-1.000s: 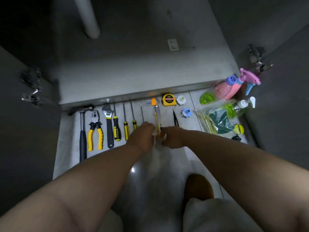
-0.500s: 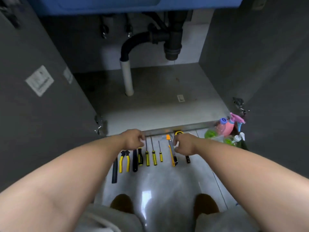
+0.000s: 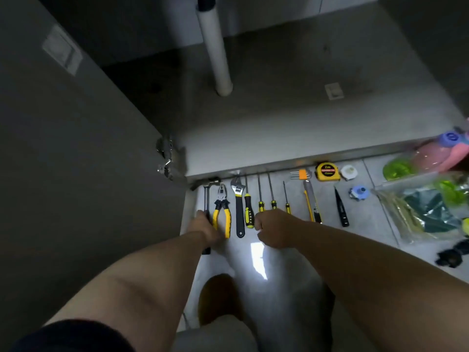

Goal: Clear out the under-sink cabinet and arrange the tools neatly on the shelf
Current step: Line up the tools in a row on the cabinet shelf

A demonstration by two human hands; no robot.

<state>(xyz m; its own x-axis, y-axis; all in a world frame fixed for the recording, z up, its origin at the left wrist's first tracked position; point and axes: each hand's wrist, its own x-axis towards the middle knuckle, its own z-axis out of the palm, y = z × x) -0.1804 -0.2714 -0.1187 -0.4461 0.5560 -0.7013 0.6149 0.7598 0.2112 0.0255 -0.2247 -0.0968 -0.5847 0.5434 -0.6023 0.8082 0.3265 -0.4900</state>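
Observation:
A row of tools lies on the tiled floor in front of the open cabinet shelf. My left hand grips the handle of the hammer at the row's left end and partly covers the yellow pliers. To the right lie an adjustable wrench and a thick screwdriver. My right hand is curled over the handles of three thin screwdrivers; whether it holds them is hidden. Further right are a utility knife, hex keys and a tape measure.
A white drain pipe stands on the shelf at the back. The open cabinet door and its hinge are on the left. A pink spray bottle, a plastic bag and small tape rolls lie at the right.
Both hands moved from the upper ends of the tools down and left: the left onto the hammer handle, the right onto the thin screwdrivers. The view tilted downward.

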